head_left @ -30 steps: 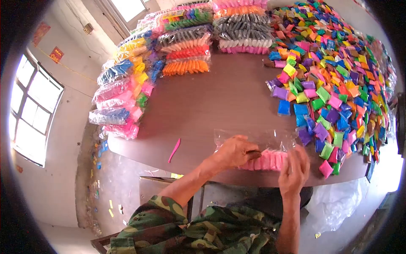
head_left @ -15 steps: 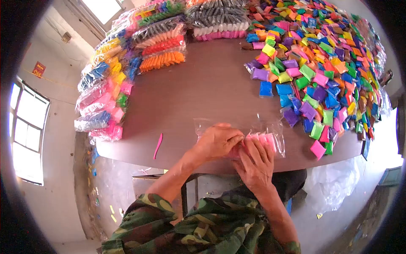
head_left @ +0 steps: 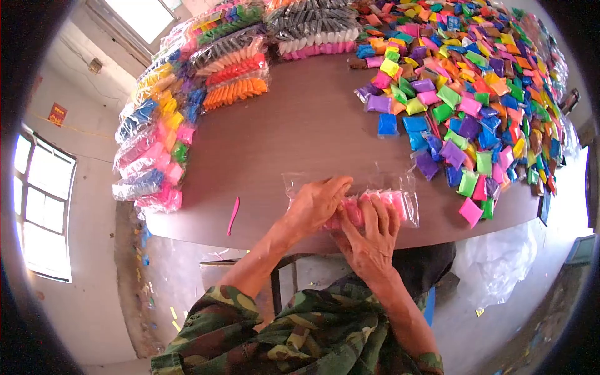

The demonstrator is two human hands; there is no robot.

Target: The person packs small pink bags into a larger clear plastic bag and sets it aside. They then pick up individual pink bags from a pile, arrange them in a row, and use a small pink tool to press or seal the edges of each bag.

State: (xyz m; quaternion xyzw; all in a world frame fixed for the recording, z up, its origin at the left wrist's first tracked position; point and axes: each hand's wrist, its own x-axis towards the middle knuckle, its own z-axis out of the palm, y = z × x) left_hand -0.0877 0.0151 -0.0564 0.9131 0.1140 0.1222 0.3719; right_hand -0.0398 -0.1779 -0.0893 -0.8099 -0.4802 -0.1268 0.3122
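Note:
A clear plastic bag [head_left: 409, 199] with a row of pink packets [head_left: 392, 200] lies near the front edge of the table. Over the bag's left part, my left hand [head_left: 316, 201] is closed, its fingers together and bent toward the row. My right hand [head_left: 370, 239] is closed on the pink packets from the front, fingers over their top and thumb reaching left. The two hands nearly meet, and the packets beneath them are partly hidden. To the left lies a slim pink tool [head_left: 234, 216], apart from both hands.
A large heap of small coloured packets [head_left: 475, 112] spreads over the table's right side. Filled clear bags are stacked at the left [head_left: 147, 156] and the back [head_left: 319, 31]. The brown table [head_left: 281, 125] has a curved front edge. Clear plastic sheeting [head_left: 500, 262] hangs below right.
My left hand's fingers have lifted and stretched further over the bag. The right hand has slid slightly left along the row, and more pink packets show between the hands.

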